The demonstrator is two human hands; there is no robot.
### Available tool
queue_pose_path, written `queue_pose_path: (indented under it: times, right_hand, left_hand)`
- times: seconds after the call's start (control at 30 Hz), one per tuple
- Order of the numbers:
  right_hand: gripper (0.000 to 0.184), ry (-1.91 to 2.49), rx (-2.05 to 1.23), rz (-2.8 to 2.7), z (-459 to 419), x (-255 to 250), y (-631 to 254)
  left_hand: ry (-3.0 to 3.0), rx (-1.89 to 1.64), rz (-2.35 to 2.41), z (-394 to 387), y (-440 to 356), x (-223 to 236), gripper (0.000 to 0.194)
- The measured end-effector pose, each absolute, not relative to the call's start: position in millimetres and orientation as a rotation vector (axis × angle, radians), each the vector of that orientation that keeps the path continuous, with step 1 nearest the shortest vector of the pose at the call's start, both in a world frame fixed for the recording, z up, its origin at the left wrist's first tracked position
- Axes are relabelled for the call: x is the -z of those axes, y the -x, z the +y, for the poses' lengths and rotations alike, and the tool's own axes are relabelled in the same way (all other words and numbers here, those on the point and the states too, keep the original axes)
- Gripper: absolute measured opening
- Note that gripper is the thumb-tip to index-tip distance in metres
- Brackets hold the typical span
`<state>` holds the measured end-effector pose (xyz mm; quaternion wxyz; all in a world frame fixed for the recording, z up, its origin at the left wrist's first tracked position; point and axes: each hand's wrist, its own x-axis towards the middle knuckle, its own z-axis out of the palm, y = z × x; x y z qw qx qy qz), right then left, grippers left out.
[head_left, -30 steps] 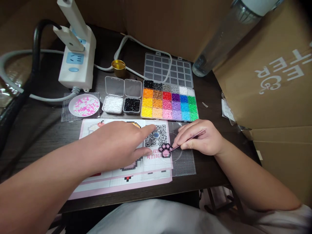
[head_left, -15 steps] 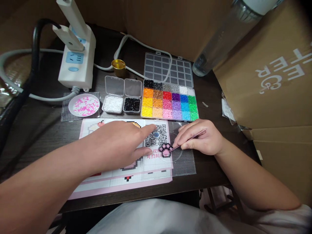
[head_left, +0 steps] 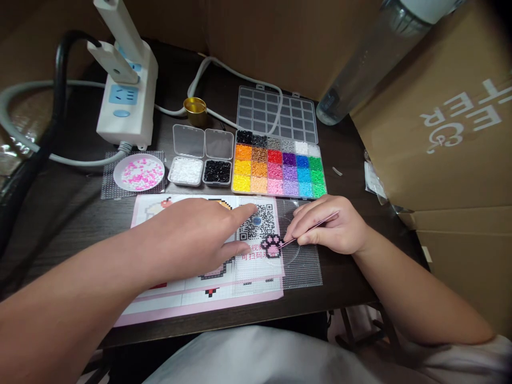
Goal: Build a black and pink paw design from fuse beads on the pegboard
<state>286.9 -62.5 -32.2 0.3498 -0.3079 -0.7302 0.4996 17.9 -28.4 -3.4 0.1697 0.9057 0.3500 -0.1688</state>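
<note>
Between the fingers of my right hand (head_left: pixel 332 226) is a pair of pink tweezers (head_left: pixel 316 225), gripped near the middle. Their tips reach the pink part of a paw shape made of black and pink fuse beads (head_left: pixel 272 247). The paw lies on a clear pegboard (head_left: pixel 306 272) that overlaps printed pattern sheets (head_left: pixel 192 304). My left hand (head_left: pixel 208 237) rests over the sheets, thumb and forefinger stretched out and apart beside the QR code (head_left: pixel 258 221). It holds nothing that I can see, and its other fingers are hidden beneath it.
Behind the sheets stand a sorted bead box (head_left: pixel 280 165), small boxes of white beads (head_left: pixel 186 172) and black beads (head_left: pixel 217 172), and a dish of pink and white beads (head_left: pixel 138 173). Farther back are a gold cup (head_left: pixel 195 109), a power strip (head_left: pixel 128 101) and a clear tube (head_left: pixel 360 66).
</note>
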Motion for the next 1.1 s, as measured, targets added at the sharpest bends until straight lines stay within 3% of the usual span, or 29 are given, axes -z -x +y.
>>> queue_pose_path:
  times: [0.63, 0.93, 1.1]
  right_hand:
    - [0.007, 0.900, -1.355, -1.660, -64, 32, -293]
    - [0.008, 1.265, -0.792, -1.349, -55, 42, -287]
    - [0.010, 1.348, -0.735, -1.363, -47, 39, -276]
  left_hand:
    - [-2.576, 0.487, 1.001, -29, -17, 0, 0.066]
    - [-2.499, 0.486, 1.022, -31, -17, -8, 0.060]
    - [-2.522, 0.462, 1.022, -32, -15, -6, 0.062]
